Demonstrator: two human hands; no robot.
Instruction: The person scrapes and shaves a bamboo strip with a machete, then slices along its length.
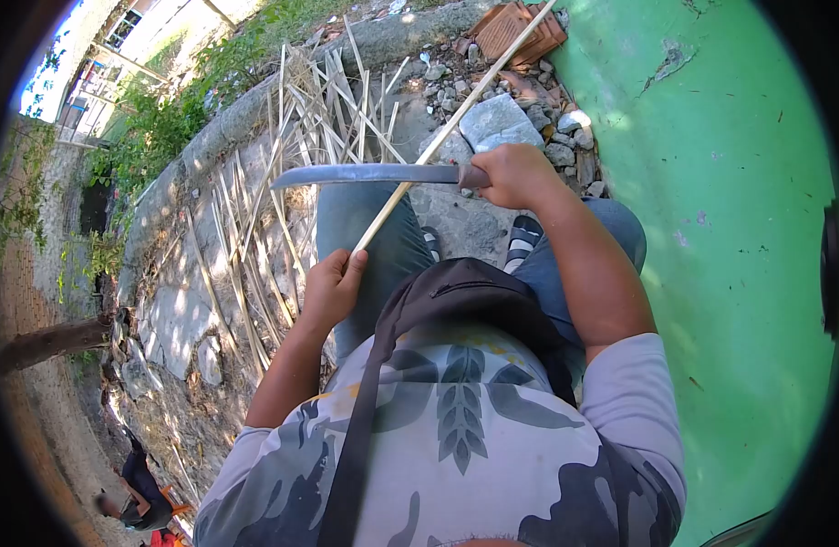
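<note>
My right hand [511, 175] is closed around the brown handle of a long curved knife [374, 173]. Its blade points left and crosses over a pale, thin strip [460, 111], touching or nearly touching it. The strip's lower end is pinched in my left hand [333, 283], beside my left knee. From there it slants up and to the right, past the knife, to the top of the view. A pile of similar pale strips [333, 114] lies on the ground beyond my left knee.
More strips [242, 264] lie on the stony ground at left. Grey stones [500, 123] and stacked orange tiles [520, 35] are ahead. A green floor [730, 273] spans the right side. A dark bag [474, 292] rests at my waist. Another person [146, 497] is at lower left.
</note>
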